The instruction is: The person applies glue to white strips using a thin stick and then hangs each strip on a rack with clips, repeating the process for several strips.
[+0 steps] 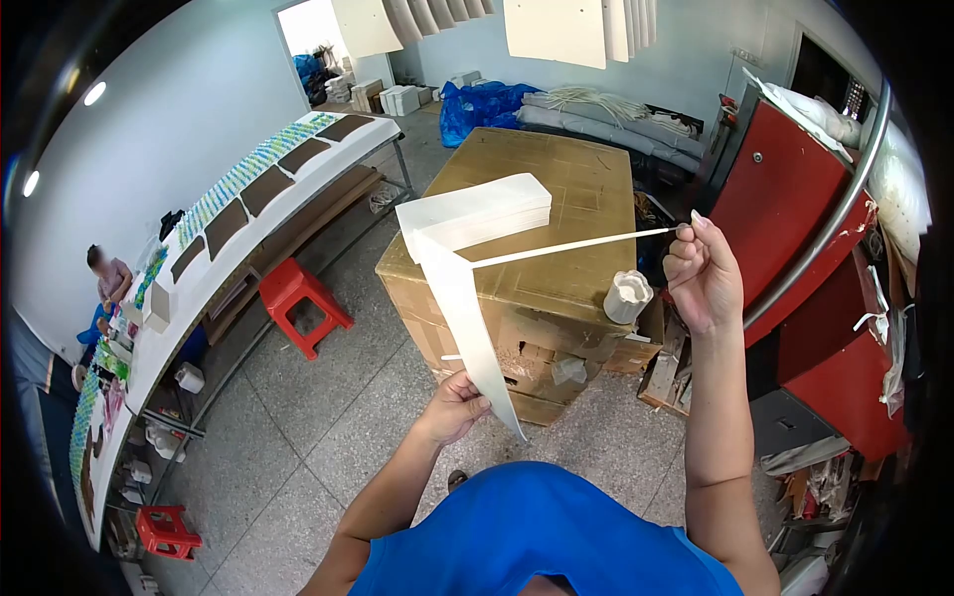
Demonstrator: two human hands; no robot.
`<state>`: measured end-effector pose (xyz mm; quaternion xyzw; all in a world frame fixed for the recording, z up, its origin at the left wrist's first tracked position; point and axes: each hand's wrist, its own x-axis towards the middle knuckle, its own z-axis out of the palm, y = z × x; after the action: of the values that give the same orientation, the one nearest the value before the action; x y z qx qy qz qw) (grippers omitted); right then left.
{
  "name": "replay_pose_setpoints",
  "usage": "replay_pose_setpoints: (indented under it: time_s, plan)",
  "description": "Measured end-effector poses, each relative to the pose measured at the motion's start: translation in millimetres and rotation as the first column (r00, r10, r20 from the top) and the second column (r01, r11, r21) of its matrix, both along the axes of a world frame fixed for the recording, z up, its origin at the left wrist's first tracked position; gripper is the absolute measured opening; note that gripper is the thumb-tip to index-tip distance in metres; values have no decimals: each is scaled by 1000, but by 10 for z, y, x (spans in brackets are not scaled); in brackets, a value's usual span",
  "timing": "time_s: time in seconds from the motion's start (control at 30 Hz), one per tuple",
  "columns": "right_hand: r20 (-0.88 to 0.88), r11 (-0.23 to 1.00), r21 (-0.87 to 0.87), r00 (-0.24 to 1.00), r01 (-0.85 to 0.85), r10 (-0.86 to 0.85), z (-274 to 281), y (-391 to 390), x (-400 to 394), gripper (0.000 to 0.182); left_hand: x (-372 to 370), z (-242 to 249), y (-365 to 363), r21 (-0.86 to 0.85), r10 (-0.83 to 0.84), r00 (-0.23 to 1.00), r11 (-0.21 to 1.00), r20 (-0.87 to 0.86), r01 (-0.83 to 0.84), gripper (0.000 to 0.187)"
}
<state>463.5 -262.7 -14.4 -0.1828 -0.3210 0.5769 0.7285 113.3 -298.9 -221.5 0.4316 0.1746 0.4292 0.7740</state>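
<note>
Strip (467, 318) of white card hung low over the cardboard box (556, 189), our left hand (452, 407) pinching its bottom and our right hand (701, 273) fisted on the thin strip (571, 245), so we probably wanted steady tension, no yanking.

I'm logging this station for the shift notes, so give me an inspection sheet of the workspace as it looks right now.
Surface: large cardboard box serving as a worktop.
Job's things: stack of white strips on the box; one long white strip; one thin white strip.
Clutter: small white ribbed cup at the box's near corner.
Grips: left hand holds the long strip's lower part; right hand pinches the thin strip's end.
Cables: nothing seen.
Surroundings: red stool, long table with dark sheets, a person seated there, red cabinet.
</note>
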Motion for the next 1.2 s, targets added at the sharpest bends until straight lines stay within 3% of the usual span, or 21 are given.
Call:
replay_pose_setpoints:
  time_s: [0.27, 0.53, 0.67, 0.73, 0.77, 0.87, 0.9, 0.93, 1.2]
  plan:
    - [28, 999, -44, 1000, -7, 8, -79, -24, -102, 7, 17, -6, 25, -39, 0, 1000, 999, 2, 0, 19]
    - [268, 979, -200, 958, -48, 102, -471, -204, -457, 15, 11, -112, 118, -94, -11, 998, 995, 54, 16, 23]
    - [304, 952, -285, 931, -112, 200, -784, -355, -580, 12, 121, 133, 141, -75, 56, 996, 996, 65, -52, 23]
    - [342, 945, -310, 915, -106, 215, -905, -424, -618, 12, 146, 79, 231, -26, -52, 949, 998, 310, 64, 32]
    - [381, 939, -328, 896, -100, 228, -945, -468, -637, 13, 146, 154, 235, -20, -27, 961, 999, 274, 33, 35]
    - [374, 928, -358, 894, -106, 246, -1046, -552, -701, 13, 131, 121, 318, -24, -15, 958, 999, 288, 22, 37]
    - [371, 925, -363, 894, -109, 251, -1082, -574, -709, 12, 184, 304, 266, -85, 99, 976, 993, 192, -84, 24]
    - [366, 916, -385, 892, -115, 266, -1092, -599, -714, 12, 198, 322, 279, -92, 97, 977, 992, 191, -81, 24]
    - [293, 905, -408, 922, -120, 254, -1177, -697, -619, 12, 202, 430, 305, -83, 130, 954, 990, 270, -112, 24]
